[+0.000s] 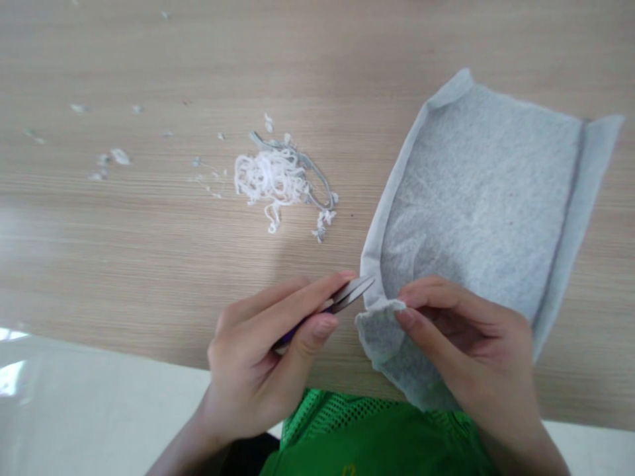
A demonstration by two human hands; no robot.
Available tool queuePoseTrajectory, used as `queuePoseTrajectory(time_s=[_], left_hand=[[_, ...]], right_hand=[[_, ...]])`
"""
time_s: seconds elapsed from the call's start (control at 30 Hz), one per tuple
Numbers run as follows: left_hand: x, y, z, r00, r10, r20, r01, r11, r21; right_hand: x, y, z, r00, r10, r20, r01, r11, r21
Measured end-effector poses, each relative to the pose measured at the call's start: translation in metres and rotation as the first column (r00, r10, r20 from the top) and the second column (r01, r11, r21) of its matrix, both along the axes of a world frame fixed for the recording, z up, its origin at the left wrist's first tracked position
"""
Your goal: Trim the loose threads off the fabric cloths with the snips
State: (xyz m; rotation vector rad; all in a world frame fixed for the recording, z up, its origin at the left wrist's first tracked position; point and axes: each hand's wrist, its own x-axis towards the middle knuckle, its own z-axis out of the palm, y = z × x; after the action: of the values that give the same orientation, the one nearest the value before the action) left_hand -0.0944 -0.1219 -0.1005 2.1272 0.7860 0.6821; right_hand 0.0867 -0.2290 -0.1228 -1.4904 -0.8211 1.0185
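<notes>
A grey-white piece of thin fabric (pixel 486 192) with folded edges lies on the right of the wooden table. My right hand (pixel 466 337) pinches a gathered bit of its lower left corner between thumb and forefinger. From the left, my left hand (pixel 278 350) is wrapped round small metal snips (pixel 350 294). Their two pointed blades are slightly apart at the fabric's left folded edge, close to the pinched corner. The snips' handle is mostly hidden in my left palm.
A tangle of white thread (pixel 270 175) with a grey strip (pixel 320 178) lies at the upper middle of the table (pixel 149 264). Small white scraps (pixel 120 157) are scattered to the left. The table's front edge runs just before the green garment (pixel 377 443).
</notes>
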Motion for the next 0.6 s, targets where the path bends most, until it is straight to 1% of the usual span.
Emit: queuePoseTrajectory(time_s=[0.07,0.17,0.3,0.43,0.6], left_hand=[[-0.003,0.004,0.0,1.0,-0.003,0.022,0.003,1.0,0.013],[-0.006,0.005,0.0,0.999,-0.045,-0.021,0.045,0.999,0.011],[-0.006,-0.003,-0.001,0.992,-0.114,-0.057,0.117,0.992,0.045],[-0.001,-0.012,-0.003,0.983,-0.155,-0.101,0.164,0.982,0.09],[0.005,-0.017,-0.006,0.981,-0.167,-0.102,0.175,0.982,0.076]], right_hand=[[-0.001,0.0,0.0,1.0,0.005,0.006,-0.005,1.0,0.001],[-0.001,0.0,-0.001,1.0,0.009,0.012,-0.009,1.0,0.007],[-0.001,0.0,0.0,1.0,0.017,0.018,-0.017,1.0,0.01],[0.0,0.0,0.0,0.998,0.016,0.063,-0.019,0.999,0.038],[-0.001,-0.001,-0.001,0.992,0.025,0.127,-0.033,0.998,0.06]])
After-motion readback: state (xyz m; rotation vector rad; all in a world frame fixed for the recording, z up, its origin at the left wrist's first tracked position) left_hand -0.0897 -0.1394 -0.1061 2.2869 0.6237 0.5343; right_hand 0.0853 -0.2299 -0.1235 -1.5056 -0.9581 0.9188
